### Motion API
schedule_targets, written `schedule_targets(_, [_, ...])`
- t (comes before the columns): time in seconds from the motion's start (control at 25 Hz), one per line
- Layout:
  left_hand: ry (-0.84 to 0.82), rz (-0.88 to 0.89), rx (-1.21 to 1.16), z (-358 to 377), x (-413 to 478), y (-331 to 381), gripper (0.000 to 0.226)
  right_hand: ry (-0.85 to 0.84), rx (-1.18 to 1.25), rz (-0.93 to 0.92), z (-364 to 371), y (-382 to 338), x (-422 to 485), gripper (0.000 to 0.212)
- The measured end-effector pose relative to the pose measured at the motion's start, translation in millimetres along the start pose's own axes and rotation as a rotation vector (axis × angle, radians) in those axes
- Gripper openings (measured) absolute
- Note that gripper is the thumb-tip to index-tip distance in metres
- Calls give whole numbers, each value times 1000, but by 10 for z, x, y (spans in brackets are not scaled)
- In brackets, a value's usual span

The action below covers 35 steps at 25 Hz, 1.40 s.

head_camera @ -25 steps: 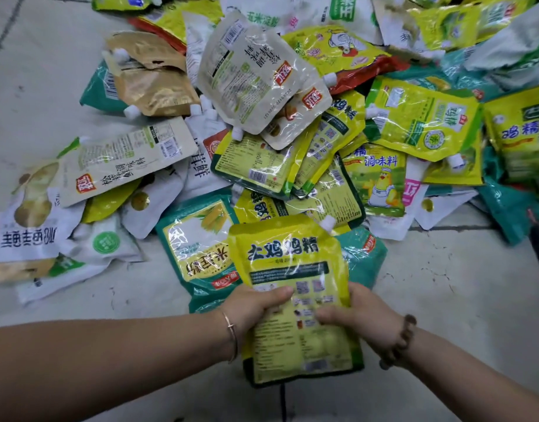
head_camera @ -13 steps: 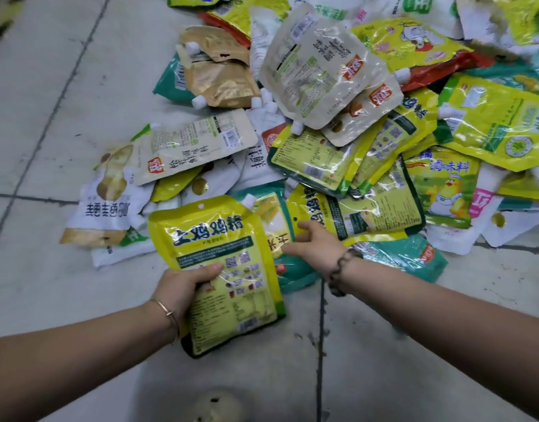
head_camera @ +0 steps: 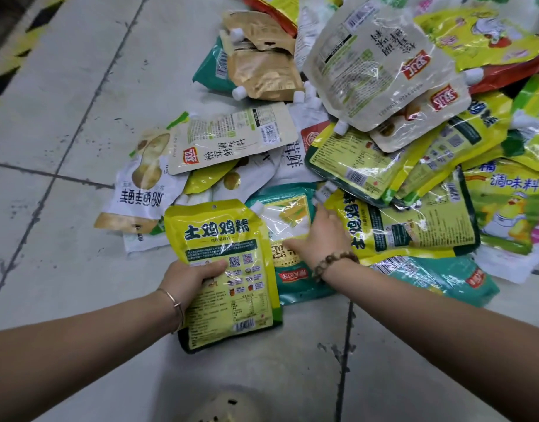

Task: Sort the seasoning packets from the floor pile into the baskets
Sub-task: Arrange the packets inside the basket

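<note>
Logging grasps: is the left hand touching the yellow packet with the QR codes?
Touching. The head view shows the left hand holding the yellow packet, thumb pressed across its front.

1. Pile [head_camera: 368,71] runs off the top and right edges.
2. Teal packet [head_camera: 298,287] lies partly under the yellow packet [head_camera: 222,233] and right hand [head_camera: 323,239].
3. Blurred pale object [head_camera: 222,406], cut by the bottom edge, is unidentifiable.

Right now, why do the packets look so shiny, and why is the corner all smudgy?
Head view: light glares off the plastic of the yellow packet the left hand holds and off the pale pouch; the striped floor marking in the top-left corner is smeared by blur; the wide lens bends the tile seams.
</note>
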<state>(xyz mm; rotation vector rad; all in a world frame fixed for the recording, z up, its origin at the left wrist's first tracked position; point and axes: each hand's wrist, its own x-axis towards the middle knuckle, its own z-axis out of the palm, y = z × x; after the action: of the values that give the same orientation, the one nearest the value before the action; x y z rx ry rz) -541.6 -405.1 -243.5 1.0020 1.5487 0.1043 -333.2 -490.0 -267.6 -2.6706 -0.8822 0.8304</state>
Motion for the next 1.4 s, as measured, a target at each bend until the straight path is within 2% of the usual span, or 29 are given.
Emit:
schedule_targets(0.12, [-16, -24, 10, -77, 6, -10, 11, -120, 346, 146, -45, -21, 25, 68])
schedule_targets(0.2, [-38, -52, 25, -118, 8, -33, 15, -223, 456, 110, 43, -59, -63, 50])
schedule_targets(0.36, [-96, -87, 38, -42, -13, -47, 18, -196, 665, 64, 108, -44, -251, 19])
schedule_targets(0.44, [-131, -50, 37, 89, -31, 12, 14, -163, 732, 107, -30, 131, -264, 18])
schedule_targets(0.52, [-150, 14, 70, 259, -13, 144, 11, -47, 791, 150, -205, 399, -290, 22])
schedule_targets(0.68, [-154, 137, 159, 735, -11, 594, 8, 396, 755, 189, -499, 885, -652, 17])
schedule_targets(0.76, [-206, 146, 215, 913, -171, 800, 6, 499, 836, 286, -641, 1048, -949, 16])
schedule_targets(0.84, [-273, 146, 323, 1023, -466, 919, 6, 583, 926, 384, -875, 1203, -1288, 5])
schedule_targets(0.92, [-327, 155, 398, 1051, -895, 1038, 10, 638, 970, 469, -1173, 1312, -1654, 8])
schedule_targets(1.04, [-417, 161, 461, 1122, -1699, 1310, 38, 672, 1039, 567, -1713, 1413, -2317, 8])
schedule_targets(1.08, [-444, 170, 485, 1177, -1977, 1423, 35, 682, 1058, 596, -1902, 1435, -2539, 9])
schedule_targets(1.16, [-517, 203, 541, 1318, -2501, 1649, 16, 710, 1067, 651, -2262, 1477, -2974, 14])
schedule_targets(1.2, [-556, 207, 584, 1409, -2777, 1758, 15, 733, 1072, 681, -2437, 1506, -3182, 18])
schedule_targets(1.24, [-587, 201, 638, 1508, -3071, 1866, 28, 763, 1088, 712, -2630, 1546, -3409, 19])
schedule_targets(1.36, [-639, 221, 778, 1791, -3890, 2078, 91, 832, 1153, 769, -3051, 1687, -4025, 9])
schedule_targets(1.4, [-652, 240, 832, 1903, -4128, 2084, 98, 868, 1173, 790, -3158, 1756, -4221, 6])
